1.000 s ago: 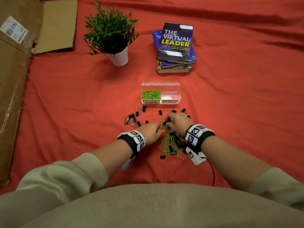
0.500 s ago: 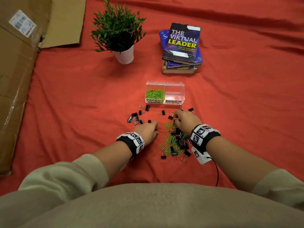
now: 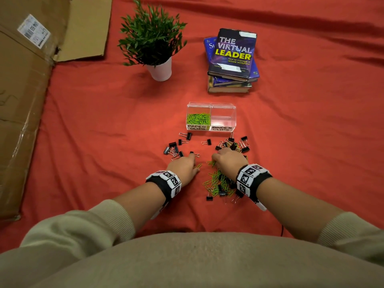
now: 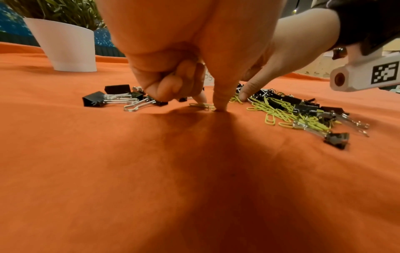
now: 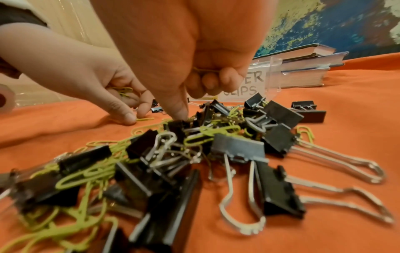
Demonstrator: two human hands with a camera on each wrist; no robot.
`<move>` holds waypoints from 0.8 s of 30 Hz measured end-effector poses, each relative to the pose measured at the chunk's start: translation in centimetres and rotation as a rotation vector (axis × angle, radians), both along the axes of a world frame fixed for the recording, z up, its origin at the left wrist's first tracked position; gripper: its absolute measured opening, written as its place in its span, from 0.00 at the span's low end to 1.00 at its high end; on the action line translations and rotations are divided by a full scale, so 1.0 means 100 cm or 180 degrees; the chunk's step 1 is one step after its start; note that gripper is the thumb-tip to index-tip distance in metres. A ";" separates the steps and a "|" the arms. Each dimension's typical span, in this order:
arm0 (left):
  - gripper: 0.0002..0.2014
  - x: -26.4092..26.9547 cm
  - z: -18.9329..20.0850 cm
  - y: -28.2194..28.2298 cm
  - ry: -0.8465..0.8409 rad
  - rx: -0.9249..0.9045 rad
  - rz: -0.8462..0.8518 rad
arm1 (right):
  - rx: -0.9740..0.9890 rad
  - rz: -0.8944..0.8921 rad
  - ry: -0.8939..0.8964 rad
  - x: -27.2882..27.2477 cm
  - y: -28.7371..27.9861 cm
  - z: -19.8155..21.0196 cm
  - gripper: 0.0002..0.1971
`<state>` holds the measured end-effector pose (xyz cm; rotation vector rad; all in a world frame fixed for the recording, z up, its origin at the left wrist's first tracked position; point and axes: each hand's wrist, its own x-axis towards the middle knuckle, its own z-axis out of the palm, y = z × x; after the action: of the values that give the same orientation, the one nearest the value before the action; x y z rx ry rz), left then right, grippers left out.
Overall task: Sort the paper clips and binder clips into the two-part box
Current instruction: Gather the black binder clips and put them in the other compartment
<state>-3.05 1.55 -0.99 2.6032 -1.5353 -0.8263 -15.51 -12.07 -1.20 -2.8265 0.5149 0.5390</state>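
Observation:
The clear two-part box [image 3: 222,108] stands beyond my hands; its left half, labelled PAPER CLIPS, holds green paper clips [image 3: 198,118], and the BINDER CLIPS half looks empty. A mixed pile of green paper clips and black binder clips [image 3: 218,182] lies under my right wrist. My left hand [image 3: 192,161] has thumb and forefinger down on a lone green paper clip [image 4: 202,106], and the right wrist view shows more paper clips [image 5: 123,89] in its curled fingers. My right hand [image 3: 216,161] pokes into the pile [image 5: 216,137], with green wire [image 5: 203,70] under its curled fingers.
Loose binder clips lie in two groups before the box, left [image 3: 174,147] and right [image 3: 236,144]. A potted plant [image 3: 160,69] and a stack of books [image 3: 230,65] stand farther back. A flattened cardboard box [image 3: 22,100] lines the left edge of the red cloth.
My left hand has slid left off the pile to a lone paper clip. My right hand reached forward to the binder clips, then drew back to the pile's top.

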 end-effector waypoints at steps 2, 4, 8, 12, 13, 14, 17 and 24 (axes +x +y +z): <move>0.14 -0.001 -0.001 -0.001 0.0010 0.0041 -0.0029 | 0.0005 0.0057 0.0003 -0.001 0.002 -0.001 0.13; 0.11 -0.001 -0.002 -0.003 -0.0105 0.0121 -0.0171 | 0.0022 0.0050 0.0112 0.000 0.003 -0.001 0.13; 0.11 -0.002 0.000 -0.006 -0.0272 0.0220 -0.0406 | 0.0149 -0.0051 0.0323 0.006 0.008 0.003 0.17; 0.10 0.002 0.004 -0.007 0.0275 -0.0181 -0.0037 | 0.1040 -0.0749 -0.0164 0.008 0.009 0.011 0.06; 0.09 0.004 0.004 -0.007 0.0449 -0.0280 0.0078 | 0.1292 -0.0999 -0.0280 0.008 0.007 0.013 0.05; 0.08 0.005 0.005 -0.008 0.0596 -0.0347 0.0189 | 0.1528 -0.1252 -0.0361 0.009 0.005 0.015 0.05; 0.06 0.011 0.007 -0.010 0.0887 -0.0395 0.0442 | 0.2346 -0.1912 -0.0493 0.009 -0.001 0.020 0.05; 0.03 0.020 0.006 -0.009 0.1343 -0.0435 0.0945 | 0.3699 -0.2565 -0.0594 0.004 -0.008 0.021 0.09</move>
<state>-1.07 0.64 -0.35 2.2855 -1.0273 -1.1002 -15.11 -12.88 0.89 -1.3927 0.8553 0.2457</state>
